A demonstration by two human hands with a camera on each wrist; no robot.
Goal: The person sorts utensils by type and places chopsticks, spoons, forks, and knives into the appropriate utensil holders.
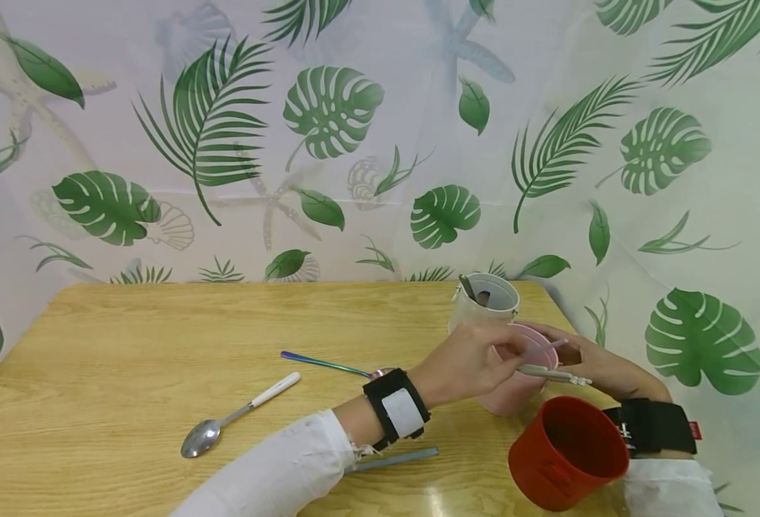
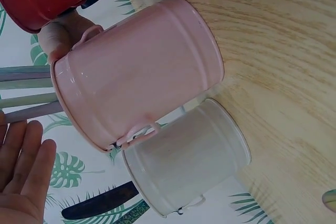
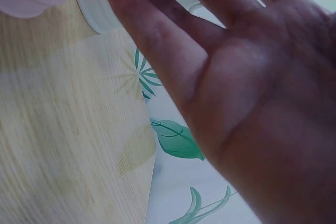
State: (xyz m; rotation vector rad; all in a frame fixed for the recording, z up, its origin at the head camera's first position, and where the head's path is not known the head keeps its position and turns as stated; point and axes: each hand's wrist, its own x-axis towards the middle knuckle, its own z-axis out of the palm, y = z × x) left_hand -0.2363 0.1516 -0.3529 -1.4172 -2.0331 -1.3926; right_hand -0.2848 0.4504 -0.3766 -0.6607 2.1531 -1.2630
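A pink bucket (image 1: 512, 398) with small side loops stands upright at the table's right side. Several thin sticks (image 2: 29, 99) in lilac, grey and pale green jut out over its rim. My left hand (image 1: 470, 359) is at the bucket's mouth, thumb and forefinger pinching a lilac stick (image 1: 551, 347); its other fingers are stretched out in the left wrist view. My right hand (image 1: 606, 366) holds the pink bucket from the far right side, touching it near the rim. In the right wrist view that hand (image 3: 236, 82) reaches up to the pink wall.
A white bucket (image 1: 483, 316) holding dark-handled utensils stands behind the pink one. A red bucket (image 1: 567, 452) is in front, near my right wrist. Left lie a white-handled spoon (image 1: 241, 415) and a rainbow-coloured utensil (image 1: 325, 362). A blue-grey stick (image 1: 396, 459) lies by my left forearm.
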